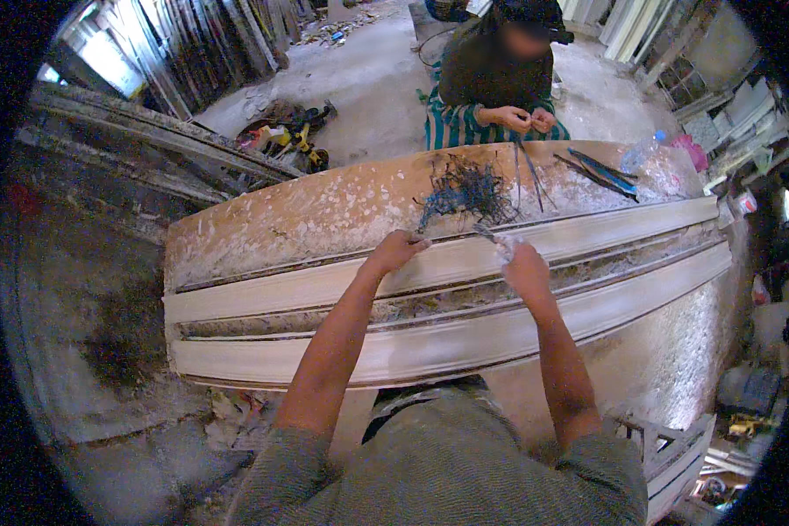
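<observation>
Two long cream-white mouldings with grooved profiles lie side by side across the table: the far moulding and the near moulding. My left hand is at the far moulding's upper edge, fingers pinched together; anything between them is too small to make out. Over the same moulding, further right, my right hand is closed round a small tool with a thin, dark tip pointing up-left. Something whitish covers its fingers. Just beyond both hands lies a tangled heap of dark and blue strips.
Across the table, a person holds both hands together by some dark strips. Blue and black strips and a clear plastic bottle lie at the far right. Timber beams stand left; a yellow-and-black machine sits beyond.
</observation>
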### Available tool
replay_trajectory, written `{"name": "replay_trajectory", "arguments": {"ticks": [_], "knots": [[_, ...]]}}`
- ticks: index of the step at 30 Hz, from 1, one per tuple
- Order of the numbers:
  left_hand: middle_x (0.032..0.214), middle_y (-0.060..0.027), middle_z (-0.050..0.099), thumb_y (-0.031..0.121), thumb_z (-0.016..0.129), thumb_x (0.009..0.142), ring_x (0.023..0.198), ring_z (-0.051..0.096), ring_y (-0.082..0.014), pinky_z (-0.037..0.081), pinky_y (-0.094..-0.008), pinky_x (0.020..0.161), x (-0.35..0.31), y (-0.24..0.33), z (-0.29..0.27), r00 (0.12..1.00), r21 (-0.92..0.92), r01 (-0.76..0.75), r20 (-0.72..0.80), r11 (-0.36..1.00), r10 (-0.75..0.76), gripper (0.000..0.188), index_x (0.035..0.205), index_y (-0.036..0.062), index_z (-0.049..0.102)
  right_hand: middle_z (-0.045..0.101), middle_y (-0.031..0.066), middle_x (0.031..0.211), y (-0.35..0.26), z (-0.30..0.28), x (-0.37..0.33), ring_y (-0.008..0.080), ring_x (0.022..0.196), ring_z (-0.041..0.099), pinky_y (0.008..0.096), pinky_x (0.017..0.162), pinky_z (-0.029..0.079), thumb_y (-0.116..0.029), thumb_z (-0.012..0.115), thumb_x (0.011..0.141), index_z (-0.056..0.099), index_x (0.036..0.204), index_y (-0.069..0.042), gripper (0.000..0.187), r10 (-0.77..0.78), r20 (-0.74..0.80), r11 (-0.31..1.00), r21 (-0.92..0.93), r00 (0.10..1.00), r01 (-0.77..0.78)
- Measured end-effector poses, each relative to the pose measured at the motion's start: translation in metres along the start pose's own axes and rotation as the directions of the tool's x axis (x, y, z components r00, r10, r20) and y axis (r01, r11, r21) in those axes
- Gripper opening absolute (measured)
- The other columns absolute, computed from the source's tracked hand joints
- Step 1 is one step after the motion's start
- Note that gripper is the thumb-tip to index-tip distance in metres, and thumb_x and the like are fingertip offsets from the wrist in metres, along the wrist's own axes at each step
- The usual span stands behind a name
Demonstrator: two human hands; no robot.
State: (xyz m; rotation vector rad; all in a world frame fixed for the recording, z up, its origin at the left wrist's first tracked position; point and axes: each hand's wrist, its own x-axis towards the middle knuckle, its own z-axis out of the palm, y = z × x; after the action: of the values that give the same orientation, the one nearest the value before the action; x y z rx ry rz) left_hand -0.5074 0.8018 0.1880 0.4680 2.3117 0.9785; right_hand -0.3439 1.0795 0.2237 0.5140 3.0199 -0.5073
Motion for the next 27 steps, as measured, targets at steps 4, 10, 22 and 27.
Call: {"name": "replay_trajectory", "arguments": {"ticks": [4, 10, 22, 27], "knots": [[0.074, -0.0164, 0.072, 0.033, 0.081, 0.081, 0.061, 0.062, -0.0215, 0.052, -0.0384, 0.067, 0.030, -0.009, 0.012, 0.991, -0.039, -0.092, 0.096, 0.995, 0.095, 0.032, 0.098, 0.0067, 0.079, 0.066, 0.0185, 0.107, -0.018, 0.006, -0.009, 0.0406, 0.094, 0.064, 0.0507, 0.083, 0.052, -0.027, 0.062, 0.091, 0.064, 0.122, -0.017, 0.032, -0.055, 0.038, 0.992, 0.114, 0.998, 0.051], [0.072, -0.0134, 0.072, 0.033, 0.083, 0.077, 0.060, 0.060, -0.0188, 0.050, -0.0372, 0.063, 0.032, -0.019, 0.006, 0.994, -0.190, -0.093, 0.036, 0.977, 0.102, 0.031, 0.092, 0.0065, 0.080, 0.066, 0.0175, 0.106, -0.029, 0.001, -0.011, 0.0376, 0.101, 0.063, 0.0490, 0.086, 0.051, -0.026, 0.062, 0.092, 0.063, 0.122, -0.016, 0.032, -0.009, 0.115, 0.999, 0.035, 0.993, 0.005], [0.104, -0.0190, 0.069, 0.025, 0.084, 0.074, 0.110, 0.059, -0.0368, 0.045, -0.0448, 0.096, 0.036, -0.032, 0.018, 0.921, -0.057, -0.276, -0.300, 0.960, 0.247, 0.025, 0.089, 0.0063, 0.077, 0.068, 0.0190, 0.091, -0.120, 0.019, 0.002, 0.0400, 0.086, 0.067, 0.0515, 0.075, 0.055, -0.011, 0.065, 0.076, 0.066, 0.094, -0.003, 0.019, -0.435, 0.034, 0.897, 0.098, 0.900, 0.430], [0.137, -0.0194, 0.053, 0.021, 0.082, 0.076, 0.128, 0.045, -0.0405, 0.034, -0.0495, 0.110, 0.035, -0.064, 0.004, 0.783, 0.289, -0.140, -0.554, 0.947, 0.284, 0.044, 0.117, 0.0105, 0.070, 0.068, 0.0176, 0.089, -0.098, 0.021, 0.010, 0.0375, 0.085, 0.068, 0.0519, 0.072, 0.055, -0.011, 0.061, 0.080, 0.066, 0.090, -0.005, 0.013, -0.280, 0.052, 0.960, 0.026, 0.959, 0.279]]}}
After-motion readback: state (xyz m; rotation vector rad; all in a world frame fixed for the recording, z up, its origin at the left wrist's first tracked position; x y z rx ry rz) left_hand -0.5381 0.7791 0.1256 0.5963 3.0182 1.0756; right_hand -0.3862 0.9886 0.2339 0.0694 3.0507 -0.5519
